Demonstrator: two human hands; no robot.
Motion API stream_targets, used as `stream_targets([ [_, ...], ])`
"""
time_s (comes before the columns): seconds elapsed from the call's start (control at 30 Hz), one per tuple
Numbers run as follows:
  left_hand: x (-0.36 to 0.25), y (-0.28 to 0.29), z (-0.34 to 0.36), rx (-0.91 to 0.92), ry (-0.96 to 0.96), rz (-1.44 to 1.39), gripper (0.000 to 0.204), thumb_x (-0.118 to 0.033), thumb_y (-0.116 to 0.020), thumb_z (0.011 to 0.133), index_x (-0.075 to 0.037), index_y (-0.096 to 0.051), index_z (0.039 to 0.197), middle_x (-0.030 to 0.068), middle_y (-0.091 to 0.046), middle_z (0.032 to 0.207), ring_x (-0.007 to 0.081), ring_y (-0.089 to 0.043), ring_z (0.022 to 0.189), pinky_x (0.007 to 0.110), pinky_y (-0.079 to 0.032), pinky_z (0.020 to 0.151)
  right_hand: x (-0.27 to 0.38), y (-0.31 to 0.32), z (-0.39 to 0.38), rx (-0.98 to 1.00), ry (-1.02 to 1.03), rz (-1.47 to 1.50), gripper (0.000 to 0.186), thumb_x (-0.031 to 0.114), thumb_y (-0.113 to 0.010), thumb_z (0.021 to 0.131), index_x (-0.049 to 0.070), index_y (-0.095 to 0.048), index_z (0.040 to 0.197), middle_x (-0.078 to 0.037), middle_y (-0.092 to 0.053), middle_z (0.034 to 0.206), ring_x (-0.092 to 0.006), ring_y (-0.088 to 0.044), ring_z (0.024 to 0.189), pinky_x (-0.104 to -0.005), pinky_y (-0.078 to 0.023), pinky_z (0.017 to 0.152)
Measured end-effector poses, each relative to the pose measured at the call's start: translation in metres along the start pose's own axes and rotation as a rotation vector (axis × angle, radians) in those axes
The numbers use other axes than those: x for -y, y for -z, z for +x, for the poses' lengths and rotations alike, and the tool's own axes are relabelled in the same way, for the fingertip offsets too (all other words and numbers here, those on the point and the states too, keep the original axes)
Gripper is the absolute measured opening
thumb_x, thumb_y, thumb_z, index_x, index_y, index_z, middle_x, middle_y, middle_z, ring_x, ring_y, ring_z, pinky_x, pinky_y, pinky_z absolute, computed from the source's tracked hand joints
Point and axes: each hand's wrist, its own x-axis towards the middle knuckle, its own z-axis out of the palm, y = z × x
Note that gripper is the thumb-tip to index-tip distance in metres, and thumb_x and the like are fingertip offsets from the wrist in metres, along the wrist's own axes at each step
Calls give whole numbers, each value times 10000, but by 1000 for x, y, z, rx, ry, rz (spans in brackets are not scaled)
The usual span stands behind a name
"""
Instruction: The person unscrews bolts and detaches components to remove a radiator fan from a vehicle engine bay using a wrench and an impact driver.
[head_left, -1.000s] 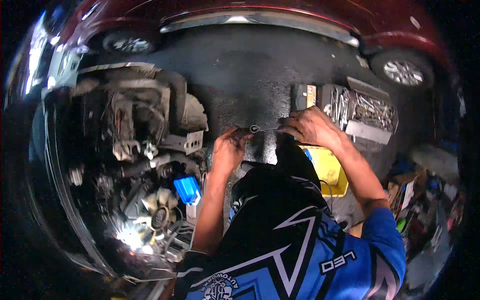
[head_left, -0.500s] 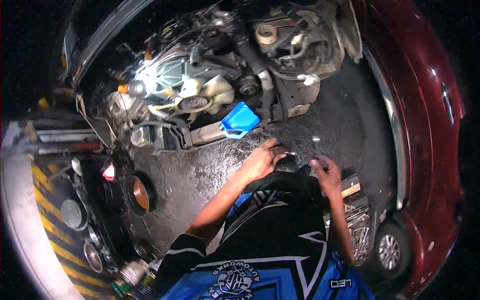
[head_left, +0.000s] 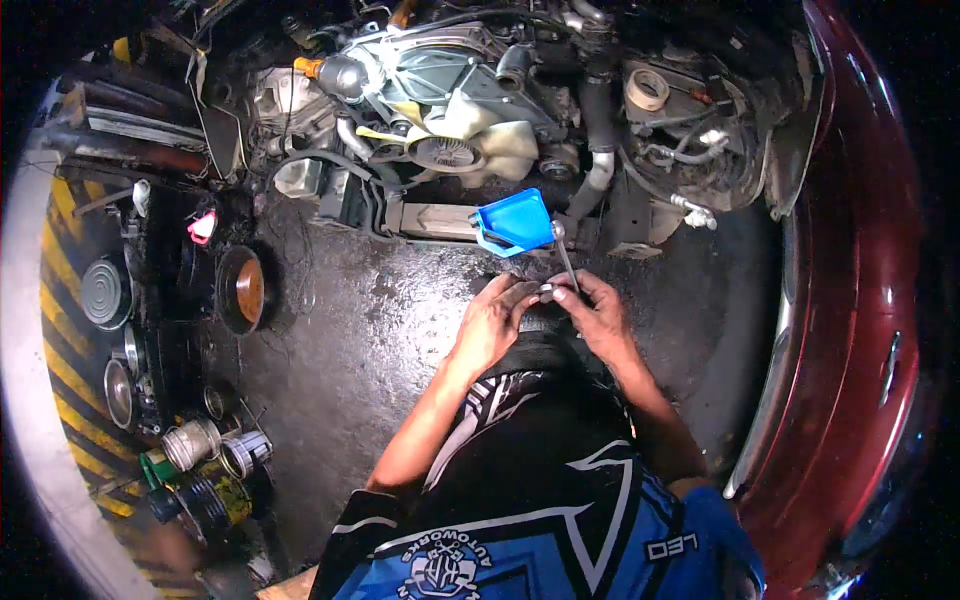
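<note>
My left hand [head_left: 490, 325] has its fingers closed on a small silver metal piece [head_left: 546, 290], too small to make out fully. My right hand [head_left: 600, 318] grips a long silver wrench [head_left: 568, 262], which points away from me, its head beside a blue plastic container [head_left: 515, 215]. The fingertips of both hands meet around the small piece, low in front of my body. Just beyond them is an opened vehicle front, with the blue container on its lower crossmember [head_left: 430, 220] and a pale cooling fan [head_left: 485, 150] behind.
A bright work lamp [head_left: 345, 75] lies on the engine bay. At left are a round pan with orange contents [head_left: 250, 290], several cans [head_left: 190, 443] and a yellow-and-black striped edge [head_left: 70, 400]. A dark red car [head_left: 850, 340] runs along the right. Wet dark floor [head_left: 350, 310] lies between.
My view has swung from the red car and tool trays round to the engine bay. My hands have come together, and the wrench in my right hand now points away from me.
</note>
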Motion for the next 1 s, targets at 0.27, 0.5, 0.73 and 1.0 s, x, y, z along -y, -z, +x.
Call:
stream_targets([
  [0.27,77,48,46,-17,-99,-80,230,-22,-597,811,-57,-631,1036,118,-568,889,322,-576,831,386,-479,712,9,-56,75,-74,-4,-61,159,125,-616,879,15,-605,992,-37,-642,925,-106,-586,877,-263,-467,787],
  [0.5,166,122,122,109,-227,-109,269,-76,-588,828,-67,-615,1096,126,-570,945,322,-559,882,409,-471,743,20,-129,165,-307,-60,54,142,136,-594,893,50,-609,1004,28,-561,773,-36,-467,649,-202,-379,582],
  [0.73,211,155,175,178,-330,-116,353,-65,-647,783,-83,-607,1134,130,-568,1009,302,-556,934,392,-479,804,51,-166,211,-527,-172,-5,138,77,-540,902,40,-612,1014,-31,-589,907,-104,-506,824,-254,-383,755],
  [1.0,251,188,185,-75,43,-195,229,-59,-633,820,-62,-631,1048,161,-594,971,322,-578,895,383,-473,783,18,-131,203,-989,-29,-274,164,44,-501,908,-24,-594,1025,-113,-637,962,-185,-590,907,-292,-449,830],
])
